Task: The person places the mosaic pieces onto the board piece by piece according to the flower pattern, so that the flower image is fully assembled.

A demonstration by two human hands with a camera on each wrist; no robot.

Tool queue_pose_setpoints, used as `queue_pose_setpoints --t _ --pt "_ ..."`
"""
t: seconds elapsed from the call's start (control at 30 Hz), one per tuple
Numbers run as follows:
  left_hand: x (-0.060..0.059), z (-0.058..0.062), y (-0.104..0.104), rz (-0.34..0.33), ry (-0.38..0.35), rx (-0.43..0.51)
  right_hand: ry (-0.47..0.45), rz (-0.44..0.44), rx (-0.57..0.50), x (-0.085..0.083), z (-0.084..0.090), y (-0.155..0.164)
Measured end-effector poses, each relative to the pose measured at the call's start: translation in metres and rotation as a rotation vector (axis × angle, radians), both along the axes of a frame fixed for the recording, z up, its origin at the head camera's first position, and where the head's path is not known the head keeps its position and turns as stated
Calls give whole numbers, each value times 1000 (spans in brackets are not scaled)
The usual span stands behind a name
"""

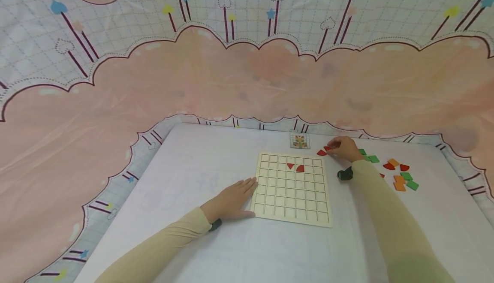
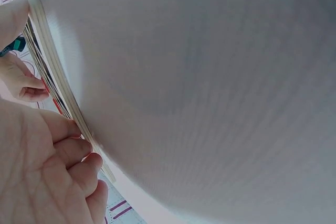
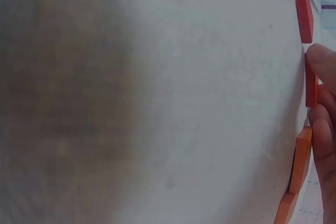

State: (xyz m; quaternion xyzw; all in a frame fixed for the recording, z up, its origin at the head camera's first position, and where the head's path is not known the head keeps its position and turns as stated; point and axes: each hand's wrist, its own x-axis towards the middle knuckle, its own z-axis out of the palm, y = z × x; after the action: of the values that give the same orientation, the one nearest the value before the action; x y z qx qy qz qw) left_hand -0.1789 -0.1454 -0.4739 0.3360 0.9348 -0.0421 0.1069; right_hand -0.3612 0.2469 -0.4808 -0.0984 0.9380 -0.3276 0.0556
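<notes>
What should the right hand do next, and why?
I'd probably lift the red piece and carry it to the grid board. The right hand is pinching that piece, a red triangle and a rounded red tile lie on the board, and the left hand rests at its edge.

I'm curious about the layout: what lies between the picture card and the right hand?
Two red pieces, one touching the right hand; the head view shows it.
</notes>
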Motion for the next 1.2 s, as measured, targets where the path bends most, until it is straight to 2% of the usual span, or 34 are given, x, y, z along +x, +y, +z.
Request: queue_pose_setpoints --t 0.2,0.43,0.63,0.9,1.2 --pt "0 -1 -1 -1 6 -6 14 24 21 4 4 1" --pt "0 -2 -2 12 -3 -11 -66 57 24 3 9 4" --pt "0 -3 -3 16 -6 0 -97 87 4 4 16 0" --pt "-2 -5 -1 10 -5 1 -96 163 53 0 9 0" --pt "-2 -3 -1 13 -9 2 -127 173 82 3 10 8"
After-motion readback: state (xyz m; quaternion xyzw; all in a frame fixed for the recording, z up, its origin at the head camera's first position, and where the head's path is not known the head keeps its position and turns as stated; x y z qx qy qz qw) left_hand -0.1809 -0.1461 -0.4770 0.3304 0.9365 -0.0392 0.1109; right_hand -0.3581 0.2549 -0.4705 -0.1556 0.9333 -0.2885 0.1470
